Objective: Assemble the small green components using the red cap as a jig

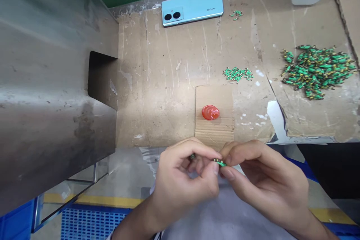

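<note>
i see both hands meet, left hand (180, 180) and right hand (261, 176) pinching one small green part (219, 162) over the cardboard-covered bench (157, 93).

Cardboard mat (168, 93) matt, scuffed; phone (192, 6) glossy; metal housing (47, 93) dull, stained; red blob (210, 112) shiny.

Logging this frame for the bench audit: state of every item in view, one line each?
left hand: fingers pinched on a small green part
right hand: fingertips pinched on the same part
small green part: held between both hands, off the bench
phone: face down, flat
red blob: resting on cardboard strip
big green pile: loose heap
small green pile: loose, scattered
</note>
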{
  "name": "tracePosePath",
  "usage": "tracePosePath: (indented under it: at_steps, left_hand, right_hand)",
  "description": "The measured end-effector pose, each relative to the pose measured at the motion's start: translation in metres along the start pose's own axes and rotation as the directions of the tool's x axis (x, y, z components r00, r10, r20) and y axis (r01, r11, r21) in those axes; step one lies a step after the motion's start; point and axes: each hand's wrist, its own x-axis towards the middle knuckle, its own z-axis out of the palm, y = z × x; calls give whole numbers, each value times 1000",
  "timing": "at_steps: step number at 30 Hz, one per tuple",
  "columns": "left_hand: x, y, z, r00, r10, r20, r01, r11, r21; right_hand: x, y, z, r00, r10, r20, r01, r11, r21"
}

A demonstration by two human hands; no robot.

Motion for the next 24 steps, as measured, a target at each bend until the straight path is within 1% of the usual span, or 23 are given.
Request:
tracePosePath:
  at_steps: [2,3,6,8,9,11,15,16,17,19,20,21,22,23,24]
  left_hand:
    - [-1,-6,-2,991,-122,46,127,984,-126]
    - [-1,-10,-3,981,-180,75,192,962,-194]
    - [-4,-20,-6,928,-330,171,371,845,-386]
    - [-4,-24,-6,891,-397,221,453,750,-481]
    - [-4,-24,-6,878,-419,232,476,715,-512]
    - [-2,-23,-5,863,-453,226,498,680,-539]
    - [1,-19,-4,845,-507,171,515,685,-515]
    - [2,-19,-4,836,-521,172,532,693,-486]
    - [3,-18,-4,840,-521,153,526,712,-465]
    - [5,-17,-6,847,-522,99,508,743,-435]
    - [6,-16,-8,853,-519,62,491,753,-438]
    - [7,-15,-10,854,-518,41,479,755,-447]
    - [8,-14,-13,856,-516,25,468,754,-461]
    - [9,-12,-16,861,-509,12,452,753,-479]
    - [10,-11,-19,864,-503,1,437,750,-497]
  right_hand:
    - [-1,0,1,1000,-13,-21,12,998,-67]
    - [-1,0,1,999,-21,-32,18,995,-100]
    - [-1,-2,2,998,-29,-52,20,985,-171]
    - [0,-2,3,998,-30,-64,16,978,-207]
    - [1,-3,4,997,-32,-67,16,976,-219]
    - [3,-2,6,997,-43,-67,27,974,-223]
    - [3,1,10,997,-69,-34,61,980,-190]
    - [3,3,8,997,-76,-28,69,979,-191]
    - [3,4,4,997,-81,-16,77,977,-197]
    - [5,9,-13,994,-106,-23,97,963,-250]
    - [8,12,-26,991,-124,-47,103,945,-310]
    - [12,15,-43,978,-167,-124,103,906,-411]
    - [18,20,-63,941,-236,-241,73,841,-537]
    - [25,25,-84,882,-314,-352,5,753,-658]
    - [33,31,-106,820,-379,-428,-87,657,-749]
